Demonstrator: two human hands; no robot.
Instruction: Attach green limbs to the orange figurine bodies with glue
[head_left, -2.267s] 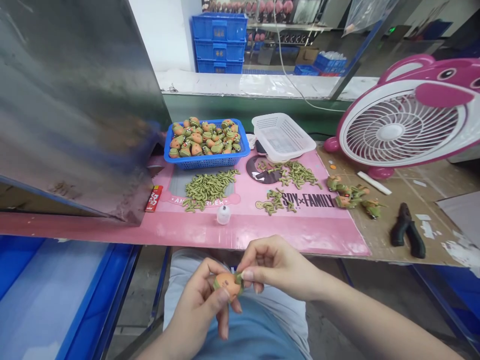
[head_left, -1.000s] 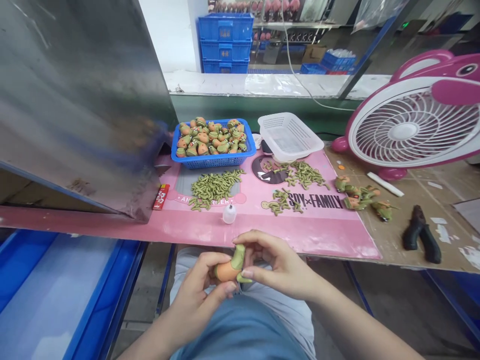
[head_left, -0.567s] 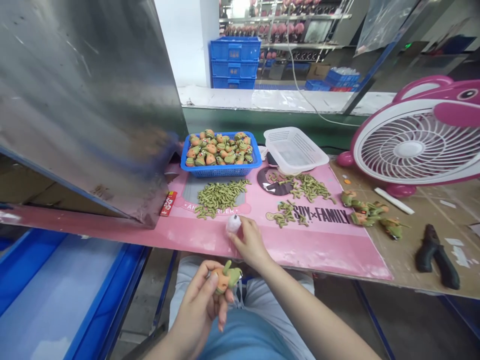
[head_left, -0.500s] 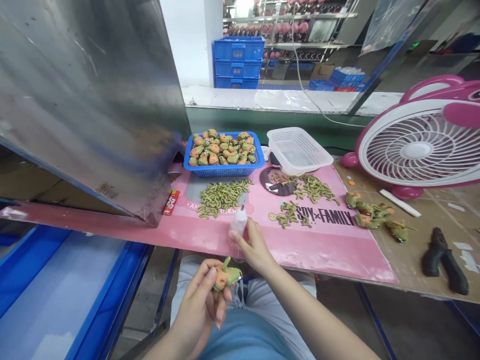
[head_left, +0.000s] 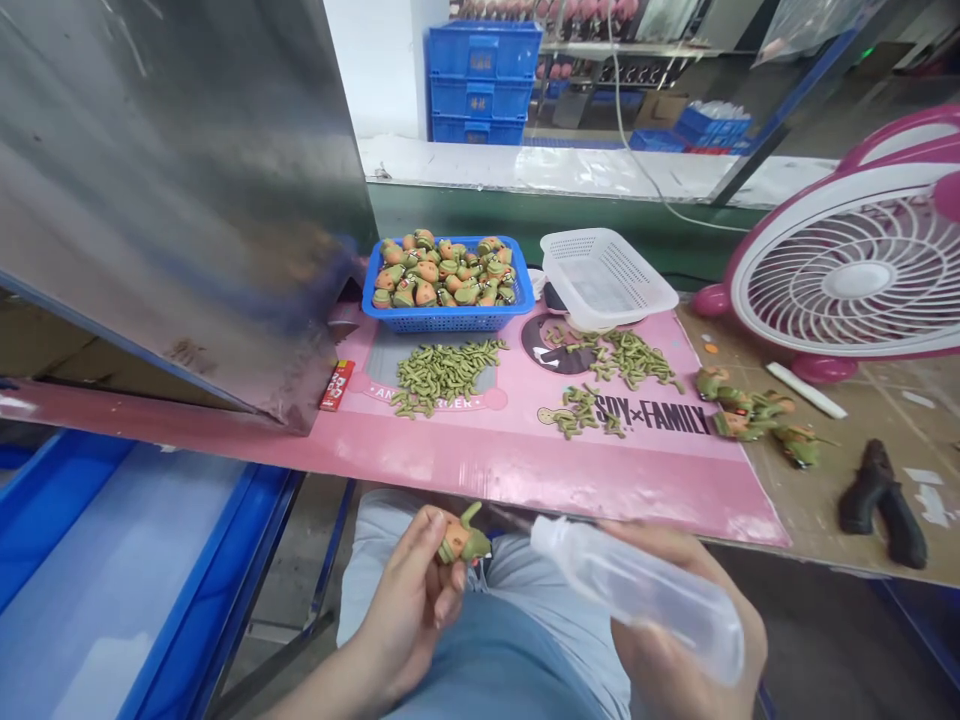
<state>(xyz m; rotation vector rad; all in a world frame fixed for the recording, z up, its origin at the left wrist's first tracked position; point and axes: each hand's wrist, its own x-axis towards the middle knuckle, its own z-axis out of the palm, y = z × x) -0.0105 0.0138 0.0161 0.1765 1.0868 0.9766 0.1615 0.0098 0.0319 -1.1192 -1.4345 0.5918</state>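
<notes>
My left hand (head_left: 412,590) is closed on a small green and orange figurine (head_left: 463,540), with a thin green piece sticking up from its top. In my right hand (head_left: 690,610) is a clear squeeze bottle (head_left: 645,585), tilted so that its thin nozzle points left at the figurine; tip and figurine look close, but contact is unclear. Beyond the hands, small green curved pieces (head_left: 442,375) lie piled on the pink mat (head_left: 420,455). More of these pieces (head_left: 630,358) are heaped farther right. Behind them a blue basket (head_left: 450,320) is full of similar figurines.
A white plastic basket (head_left: 607,275) stands beside the blue one. To the right are a pink fan (head_left: 855,280), several figurines (head_left: 750,410) and black-handled pliers (head_left: 885,505). A metal cabinet (head_left: 187,180) rises on the left, with a small red packet (head_left: 337,385) near its base.
My right hand has brought the bottle from upright over the mat's edge to a tilted position nearer me, right of the figurine. The left hand has shifted slightly right. The view has tipped down.
</notes>
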